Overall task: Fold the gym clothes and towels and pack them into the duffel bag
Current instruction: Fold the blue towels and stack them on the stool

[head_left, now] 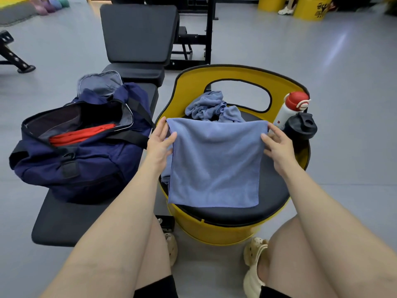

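Both hands, left hand (160, 139) and right hand (277, 143), pinch the top corners of the blue towel (214, 162) hanging between them over the stool (277, 190), so a lopsided fold could drag it off before reaching the duffel bag (86, 164) left of the left hand.

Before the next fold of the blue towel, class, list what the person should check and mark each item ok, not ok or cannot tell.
1. Both top corners held: left hand and right hand pinch the square blue microfibre towel. Ok.
2. Towel hangs flat, edges even. Ok.
3. Navy fabric duffel bag unzipped. Ok.
4. Room left in the bag beside the folded red garment. Cannot tell.
5. Crumpled blue cloth behind the towel already folded. Not ok.
6. White bottle with red cap and black shaker bottle clear of the towel. Ok.
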A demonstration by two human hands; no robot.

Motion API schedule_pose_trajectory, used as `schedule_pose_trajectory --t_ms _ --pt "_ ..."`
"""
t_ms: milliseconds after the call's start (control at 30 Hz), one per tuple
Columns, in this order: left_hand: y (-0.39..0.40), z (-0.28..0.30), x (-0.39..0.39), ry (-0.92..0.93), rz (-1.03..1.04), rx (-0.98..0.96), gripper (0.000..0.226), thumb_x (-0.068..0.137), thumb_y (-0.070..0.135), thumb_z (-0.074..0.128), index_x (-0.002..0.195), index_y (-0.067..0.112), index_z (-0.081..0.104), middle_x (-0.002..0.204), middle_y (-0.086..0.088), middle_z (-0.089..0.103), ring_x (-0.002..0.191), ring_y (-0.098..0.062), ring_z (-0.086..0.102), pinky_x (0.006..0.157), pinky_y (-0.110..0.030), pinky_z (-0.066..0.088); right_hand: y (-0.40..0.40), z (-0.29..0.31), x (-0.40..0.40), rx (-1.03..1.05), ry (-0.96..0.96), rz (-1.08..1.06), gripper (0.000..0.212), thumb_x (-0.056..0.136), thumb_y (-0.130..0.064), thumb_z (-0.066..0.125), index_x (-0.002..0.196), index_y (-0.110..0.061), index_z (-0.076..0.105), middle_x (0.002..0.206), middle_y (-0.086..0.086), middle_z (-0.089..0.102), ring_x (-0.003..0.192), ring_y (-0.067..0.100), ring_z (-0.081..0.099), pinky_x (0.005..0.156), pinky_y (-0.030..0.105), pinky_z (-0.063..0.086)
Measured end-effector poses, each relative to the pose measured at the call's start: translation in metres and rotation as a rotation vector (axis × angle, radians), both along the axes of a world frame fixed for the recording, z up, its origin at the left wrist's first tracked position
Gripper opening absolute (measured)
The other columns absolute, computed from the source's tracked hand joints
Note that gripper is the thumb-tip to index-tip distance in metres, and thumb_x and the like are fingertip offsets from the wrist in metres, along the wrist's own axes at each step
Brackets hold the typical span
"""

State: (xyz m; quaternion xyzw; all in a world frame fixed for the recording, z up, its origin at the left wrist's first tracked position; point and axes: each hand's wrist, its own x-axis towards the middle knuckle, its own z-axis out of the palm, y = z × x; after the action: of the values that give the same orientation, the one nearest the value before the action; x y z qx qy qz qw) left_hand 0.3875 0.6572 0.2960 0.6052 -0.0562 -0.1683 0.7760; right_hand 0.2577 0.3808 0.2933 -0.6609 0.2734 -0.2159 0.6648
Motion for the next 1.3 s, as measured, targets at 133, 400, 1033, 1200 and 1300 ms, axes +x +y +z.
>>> schedule_pose_trajectory --t_ms 133,400,1033,1200,1300 --pt "0.005 0.003 -0.008 -0.128 -0.121 0.148 0.083 0.092 -0.002 0.056 0.153 0.028 0.008 0.153 0.009 0.029 0.120 -0.005 0.051 0.085 -0.036 0.055 0.007 0.003 -0.010 -0.030 0.002 0.156 0.062 0.095 -0.009 0.057 0.147 -0.034 0.033 0.111 -0.001 0.064 0.113 0.020 0.059 0.092 0.042 0.051" --pt "0.027 0.008 -0.019 -0.144 -0.228 0.302 0.084 0.093 -0.003 0.050 0.152 0.034 0.002 0.156 0.014 0.022 0.127 -0.009 0.045 0.064 -0.026 0.055 0.004 0.008 -0.031 -0.119 0.050 0.231 0.064 0.097 -0.008 0.053 0.149 -0.036 0.027 0.143 -0.001 0.046 0.129 0.018 0.046 0.098 0.038 0.047" --pt "0.020 -0.049 0.024 -0.122 -0.311 0.672 0.087 0.092 -0.008 0.049 0.151 0.033 0.001 0.157 0.008 0.018 0.141 -0.022 0.027 0.109 -0.052 0.035 -0.018 -0.055 0.006 -0.119 0.489 0.311 0.082 0.095 -0.006 0.050 0.148 -0.051 0.006 0.138 -0.001 0.051 0.112 0.023 0.058 0.099 0.042 0.046" --pt "0.011 -0.065 0.042 -0.128 -0.268 0.693 0.084 0.092 -0.011 0.045 0.152 0.026 -0.001 0.157 0.004 0.017 0.143 -0.016 0.021 0.113 -0.033 0.026 -0.022 -0.069 0.025 -0.149 0.522 0.228 0.085 0.095 -0.003 0.051 0.149 -0.047 0.002 0.104 0.010 0.066 0.076 0.016 0.059 0.060 0.025 0.043" --pt "0.007 -0.077 0.049 -0.155 -0.264 0.761 0.084 0.093 -0.009 0.043 0.152 0.028 -0.003 0.157 0.005 0.016 0.143 -0.018 0.022 0.110 -0.028 0.025 -0.020 -0.080 0.037 -0.202 0.527 0.177 0.080 0.094 -0.001 0.049 0.150 -0.043 0.010 0.097 0.009 0.066 0.081 0.017 0.060 0.062 0.023 0.042"
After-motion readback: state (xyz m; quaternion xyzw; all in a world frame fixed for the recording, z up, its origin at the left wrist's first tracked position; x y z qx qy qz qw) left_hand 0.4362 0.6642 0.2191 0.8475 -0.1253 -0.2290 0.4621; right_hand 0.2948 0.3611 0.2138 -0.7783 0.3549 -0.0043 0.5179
